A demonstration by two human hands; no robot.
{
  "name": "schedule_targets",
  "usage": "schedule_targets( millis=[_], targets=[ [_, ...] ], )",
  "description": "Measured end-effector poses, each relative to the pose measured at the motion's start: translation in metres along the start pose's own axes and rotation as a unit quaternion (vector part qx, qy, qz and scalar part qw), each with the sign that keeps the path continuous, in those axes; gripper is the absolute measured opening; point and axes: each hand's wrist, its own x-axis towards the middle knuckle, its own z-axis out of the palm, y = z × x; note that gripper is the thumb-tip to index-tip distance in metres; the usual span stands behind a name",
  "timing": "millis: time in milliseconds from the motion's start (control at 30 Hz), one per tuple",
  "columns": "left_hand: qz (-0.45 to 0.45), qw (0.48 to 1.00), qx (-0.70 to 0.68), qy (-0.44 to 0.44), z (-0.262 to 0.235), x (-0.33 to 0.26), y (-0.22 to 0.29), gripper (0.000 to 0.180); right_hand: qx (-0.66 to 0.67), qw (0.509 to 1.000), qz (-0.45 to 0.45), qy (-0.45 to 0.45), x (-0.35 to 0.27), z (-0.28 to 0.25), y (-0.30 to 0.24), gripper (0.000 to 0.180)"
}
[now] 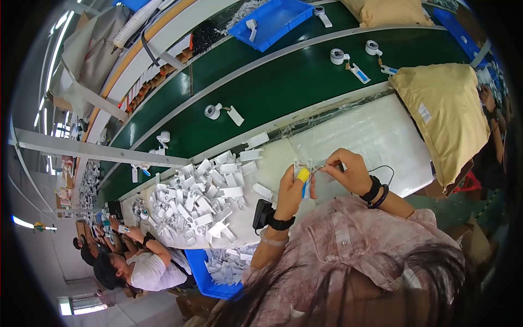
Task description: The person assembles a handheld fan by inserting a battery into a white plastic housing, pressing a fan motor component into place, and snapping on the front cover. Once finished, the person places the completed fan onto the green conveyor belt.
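Note:
My left hand (290,191), with a yellow cover on its thumb, is closed around a small white plastic housing (297,163). A blue part (306,192) shows beside that thumb, partly hidden by the fingers. To the right, my right hand (351,171) pinches thin wires (317,171) at the housing's side; the wire ends are too small to make out. Both hands are above the pale work surface, close to my body. A heap of white plastic housings (199,191) lies to the left of my left hand, with one loose housing (262,191) nearer to it.
Beyond the work surface (359,131) runs a green conveyor belt (283,87) carrying white devices (339,56). A yellowish sack (441,114) sits at the right. One blue bin (199,272) of white parts stands at lower left, near a seated person (152,267). A blue tray (272,24) is at the back.

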Motion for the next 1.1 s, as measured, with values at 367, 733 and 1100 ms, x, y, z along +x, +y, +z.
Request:
schedule_targets(
  millis=[367, 733, 1100],
  targets=[
    [0.075, 0.996, 0.052, 0.001, 0.012, -0.012, -0.002, 0.034, -0.099, 0.973, -0.209, -0.008, -0.001, 0.008, -0.006, 0.022],
    [0.103, 0.990, 0.095, -0.024, 0.021, -0.015, -0.004, 0.038, -0.128, 0.965, -0.227, 0.030, -0.003, 0.008, -0.005, 0.025],
    [0.146, 0.981, 0.126, -0.015, 0.021, -0.018, -0.010, 0.034, -0.131, 0.969, -0.206, 0.037, -0.003, 0.010, -0.009, 0.023]
  ],
)
